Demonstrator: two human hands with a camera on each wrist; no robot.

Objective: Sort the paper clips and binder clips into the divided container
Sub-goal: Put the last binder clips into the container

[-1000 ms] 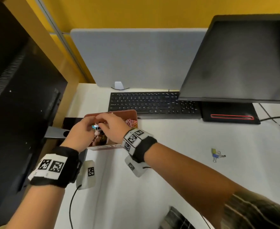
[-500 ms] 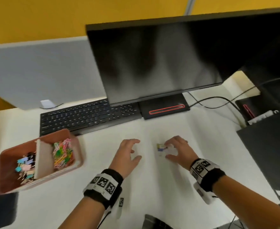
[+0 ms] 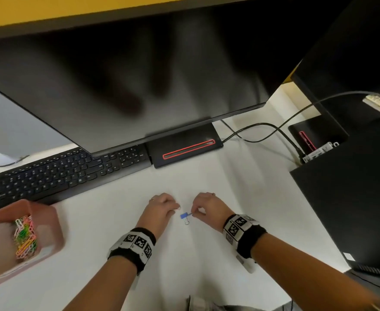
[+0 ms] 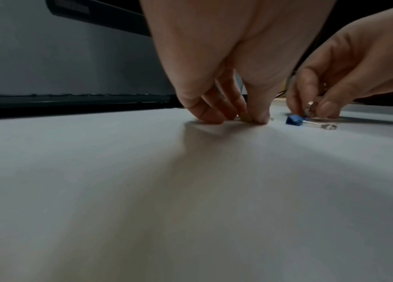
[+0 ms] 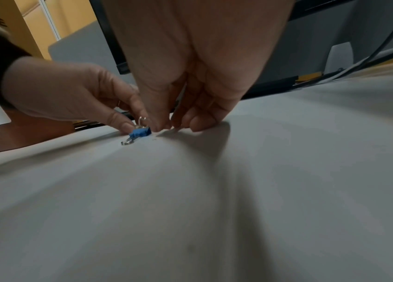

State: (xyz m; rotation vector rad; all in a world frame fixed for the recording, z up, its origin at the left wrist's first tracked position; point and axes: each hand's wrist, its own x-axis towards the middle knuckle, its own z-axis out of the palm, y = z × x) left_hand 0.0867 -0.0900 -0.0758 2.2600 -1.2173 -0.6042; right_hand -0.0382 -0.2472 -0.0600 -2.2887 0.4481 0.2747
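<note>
A blue binder clip (image 3: 184, 216) lies on the white desk between my hands. My right hand (image 3: 195, 213) pinches its raised wire handle (image 4: 310, 109) between thumb and forefinger; the other handle lies flat on the desk. The clip (image 5: 139, 132) sits just left of my right hand's fingertips (image 5: 164, 126). My left hand (image 3: 176, 208) is curled, fingertips down on the desk, pinching a small yellowish binder clip (image 4: 246, 118) that is mostly hidden. The pink divided container (image 3: 50, 218) stands at the far left, with coloured paper clips (image 3: 25, 239) in its right compartment.
A black keyboard (image 3: 61, 176) lies behind the container. A large monitor (image 3: 128, 86) overhangs the desk, its base (image 3: 186, 149) just beyond my hands. Cables (image 3: 263, 131) run right toward a black computer case (image 3: 352, 198). White desk surface spreads in front of my hands.
Both hands left the container and moved right to the clips on the desk. The left hand went from flat to pinching. The right hand now holds the blue clip's handle.
</note>
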